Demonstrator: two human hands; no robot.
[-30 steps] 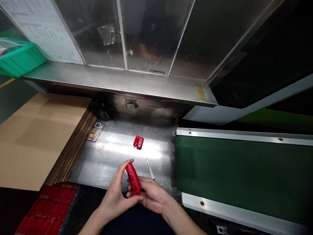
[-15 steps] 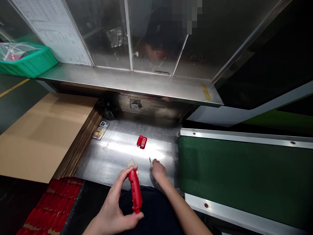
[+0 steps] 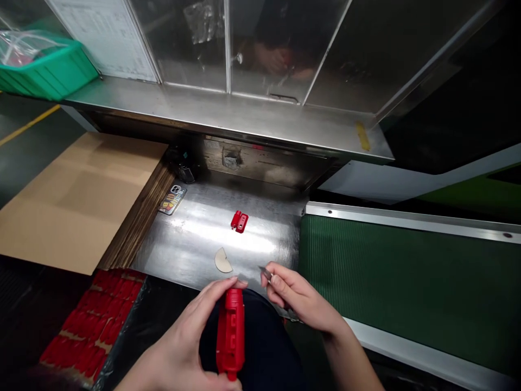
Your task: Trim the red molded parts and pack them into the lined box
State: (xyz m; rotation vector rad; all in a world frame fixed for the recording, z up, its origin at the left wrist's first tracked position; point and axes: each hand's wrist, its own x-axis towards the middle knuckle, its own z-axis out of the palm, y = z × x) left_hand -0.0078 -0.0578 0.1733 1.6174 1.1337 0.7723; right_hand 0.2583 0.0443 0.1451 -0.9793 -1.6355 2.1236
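Note:
A long red plastic part (image 3: pixel 231 334) is held lengthwise between the fingers and thumb of my left hand (image 3: pixel 183 339), above my lap. My right hand (image 3: pixel 299 296) is closed on a small knife (image 3: pixel 266 272), its blade pointing left. On the metal table (image 3: pixel 179 247) beyond my hands lies a cream half-round piece (image 3: pixel 223 260). Farther back on the same table are small red parts (image 3: pixel 240 221), side by side.
Stacked cardboard (image 3: pixel 81 201) and a phone (image 3: pixel 172 199) are at the left, with a black object (image 3: pixel 186 169) behind. Red parts (image 3: pixel 95 320) fill the lower left. A green conveyor (image 3: pixel 399 277) runs right. A green bin (image 3: pixel 52 68) sits upper left.
My right hand has lifted the knife off the table area and turned it, nearer to the red part. My left hand has tilted the red part more upright. The view has shifted, and the half-round piece is uncovered.

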